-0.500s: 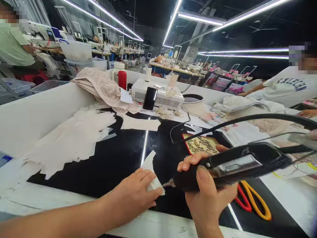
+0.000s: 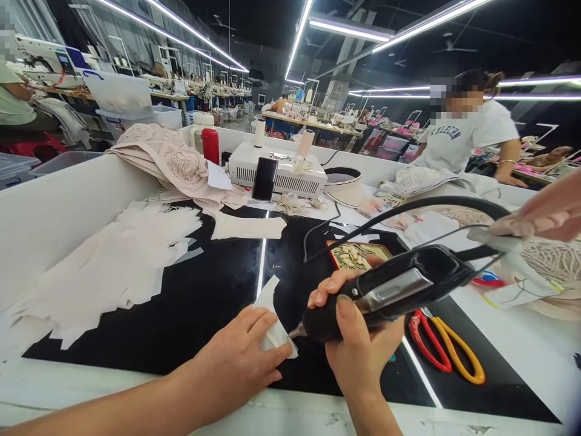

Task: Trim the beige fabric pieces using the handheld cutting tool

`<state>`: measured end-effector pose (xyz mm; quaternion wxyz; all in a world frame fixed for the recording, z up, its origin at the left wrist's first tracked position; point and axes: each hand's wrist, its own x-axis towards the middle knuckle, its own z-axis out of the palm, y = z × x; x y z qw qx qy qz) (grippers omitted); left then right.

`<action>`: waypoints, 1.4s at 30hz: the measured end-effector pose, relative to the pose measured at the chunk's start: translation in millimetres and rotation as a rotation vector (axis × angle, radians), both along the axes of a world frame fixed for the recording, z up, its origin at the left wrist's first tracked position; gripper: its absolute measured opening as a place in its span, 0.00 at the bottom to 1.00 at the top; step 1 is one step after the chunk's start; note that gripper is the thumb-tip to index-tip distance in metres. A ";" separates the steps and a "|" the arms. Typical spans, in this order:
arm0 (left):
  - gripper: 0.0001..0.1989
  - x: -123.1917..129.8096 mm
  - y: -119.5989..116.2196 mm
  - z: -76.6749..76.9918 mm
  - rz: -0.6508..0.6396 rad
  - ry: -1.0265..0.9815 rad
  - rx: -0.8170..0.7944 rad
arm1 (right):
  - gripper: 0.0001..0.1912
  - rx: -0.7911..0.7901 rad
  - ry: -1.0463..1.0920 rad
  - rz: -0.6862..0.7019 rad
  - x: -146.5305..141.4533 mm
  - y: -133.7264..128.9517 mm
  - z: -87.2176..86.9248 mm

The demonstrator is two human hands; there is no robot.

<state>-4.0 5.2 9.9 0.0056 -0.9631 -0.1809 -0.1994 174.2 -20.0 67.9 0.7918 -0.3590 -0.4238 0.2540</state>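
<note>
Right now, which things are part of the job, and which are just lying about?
Part of the job:
- small white cloth piece, under the left hand
- black handheld tool with a metal tip, in the right hand
- probably the big pale cloth pile

Lying about, it seems:
- red-and-orange-handled scissors
- black rectangular phone
- red-rimmed tray of seed-like bits

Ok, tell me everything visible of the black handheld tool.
The black handheld tool has a rounded, plastic-looking body, a silver side plate, a screw and a narrow metallic tip. It slants above the black tabletop, tip low and to the left, rear raised with a black cord. The right grip wraps its front part. The tip is at the edge of the white piece; contact is unclear.
</note>
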 end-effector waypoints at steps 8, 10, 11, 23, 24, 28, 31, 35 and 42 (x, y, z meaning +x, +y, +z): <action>0.20 -1.5 -0.4 2.9 -0.004 -0.005 -0.025 | 0.21 0.011 0.032 -0.014 -3.9 8.2 1.8; 0.20 -2.6 -0.3 2.9 -0.001 -0.008 -0.030 | 0.22 0.018 0.032 -0.017 -4.8 11.1 1.3; 0.21 -2.9 0.0 2.9 -0.002 -0.013 -0.032 | 0.22 0.017 0.031 -0.015 -5.3 12.4 0.8; 0.22 -6.2 1.5 7.3 0.009 0.021 -0.059 | 0.24 -0.018 0.014 -0.013 -7.9 11.0 -0.9; 0.22 -7.9 4.6 8.4 0.006 0.033 -0.081 | 0.25 -0.013 0.014 -0.009 -7.9 10.8 -1.1; 0.17 -14.6 23.0 10.8 -0.043 0.043 -0.152 | 0.26 -0.005 0.010 -0.012 -7.7 11.5 -1.7; 0.15 -17.9 34.2 9.6 -0.067 0.023 -0.174 | 0.26 -0.009 -0.003 -0.021 -7.2 12.1 -1.9; 0.14 -19.7 38.9 6.4 -0.087 0.035 -0.149 | 0.26 -0.028 -0.008 -0.037 -7.8 11.1 -1.7; 0.15 -19.7 37.9 4.0 -0.091 0.005 -0.118 | 0.23 -0.012 0.013 -0.045 -8.1 15.3 2.7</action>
